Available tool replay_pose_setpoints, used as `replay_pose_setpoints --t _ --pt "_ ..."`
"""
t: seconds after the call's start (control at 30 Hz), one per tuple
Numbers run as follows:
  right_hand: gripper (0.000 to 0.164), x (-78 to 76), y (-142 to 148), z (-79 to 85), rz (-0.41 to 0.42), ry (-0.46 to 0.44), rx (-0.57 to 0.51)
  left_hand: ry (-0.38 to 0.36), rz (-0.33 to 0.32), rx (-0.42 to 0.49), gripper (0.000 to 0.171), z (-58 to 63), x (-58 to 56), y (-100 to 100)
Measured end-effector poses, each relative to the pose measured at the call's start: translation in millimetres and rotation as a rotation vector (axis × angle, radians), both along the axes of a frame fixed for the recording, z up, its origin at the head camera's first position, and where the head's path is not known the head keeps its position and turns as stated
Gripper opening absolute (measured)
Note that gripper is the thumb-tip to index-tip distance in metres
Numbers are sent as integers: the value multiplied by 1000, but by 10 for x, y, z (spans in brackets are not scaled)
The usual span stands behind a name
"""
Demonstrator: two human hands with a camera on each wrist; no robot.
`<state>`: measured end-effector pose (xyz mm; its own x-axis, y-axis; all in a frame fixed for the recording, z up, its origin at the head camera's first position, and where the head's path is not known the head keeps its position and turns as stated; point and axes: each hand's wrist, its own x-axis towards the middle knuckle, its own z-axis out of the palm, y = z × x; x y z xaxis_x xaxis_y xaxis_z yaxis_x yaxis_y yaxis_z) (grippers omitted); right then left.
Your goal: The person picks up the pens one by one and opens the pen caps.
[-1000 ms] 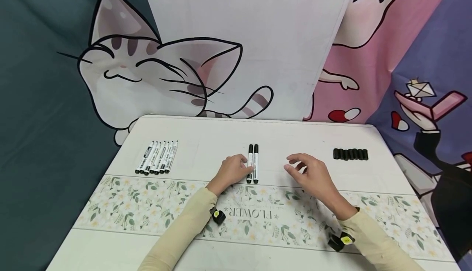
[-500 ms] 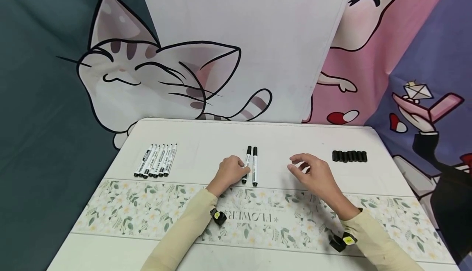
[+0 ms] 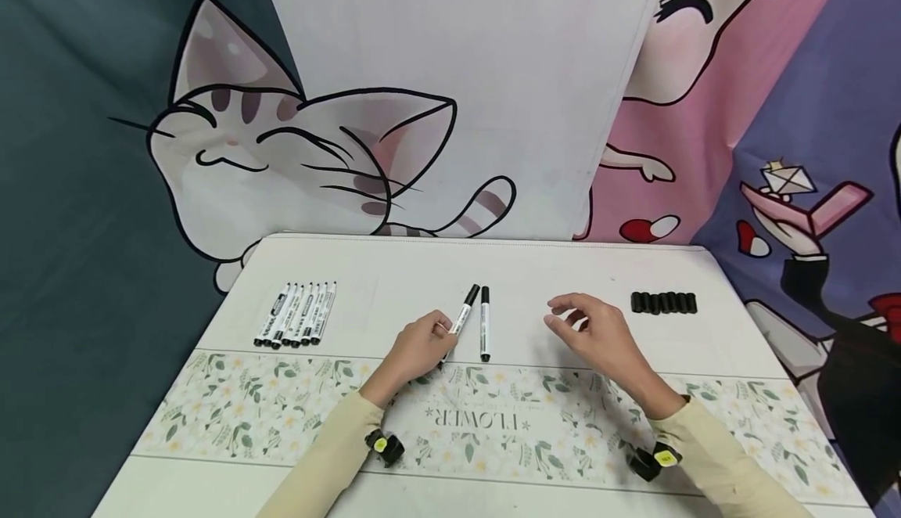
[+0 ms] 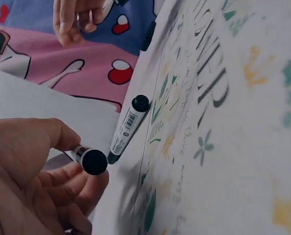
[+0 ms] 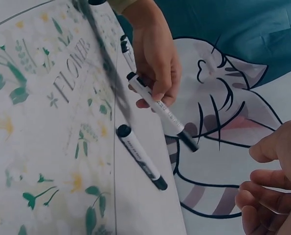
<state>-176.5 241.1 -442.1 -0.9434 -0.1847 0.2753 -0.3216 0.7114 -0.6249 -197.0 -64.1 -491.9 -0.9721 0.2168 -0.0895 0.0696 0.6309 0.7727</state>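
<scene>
My left hand (image 3: 421, 346) pinches a white marker (image 3: 461, 320) with a black cap between thumb and fingers. It is tilted, cap end up and to the right; in the right wrist view the held marker (image 5: 165, 113) shows along most of its length. Just right of it, a second capped marker (image 3: 485, 324) lies on the table. My right hand (image 3: 594, 334) hovers to the right of that marker, fingers loosely bent and apart, with nothing between them. In the left wrist view the held marker's black end (image 4: 94, 162) faces the camera.
On the table's left lies a row of several uncapped white markers (image 3: 296, 314), side by side. At the right is a row of several black caps (image 3: 663, 303). A floral strip (image 3: 479, 420) crosses the white table, and printed cloth (image 3: 450, 166) hangs behind it.
My left hand has drawn one marker leftward and toward me, away from the other, and the marker has tilted. My right hand has stayed almost in place.
</scene>
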Motion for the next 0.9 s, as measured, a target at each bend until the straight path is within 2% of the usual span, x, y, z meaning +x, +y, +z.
replay_pose_setpoints --t 0.1,0.23,0.5,0.63,0.9 --pt "23 4 -24 32 16 4 -16 72 -15 28 18 37 73 -45" --pt "22 21 -64 84 27 13 -44 206 -43 38 14 74 154 -97" --pt "28 77 -199 187 92 -16 -83 457 -89 -58 18 140 285 -146" --pt "33 121 -274 229 153 -36 -91 526 -120 -64 19 170 318 -131" --pt "39 147 -379 273 229 0 -92 577 -166 -47 18 171 318 -100"
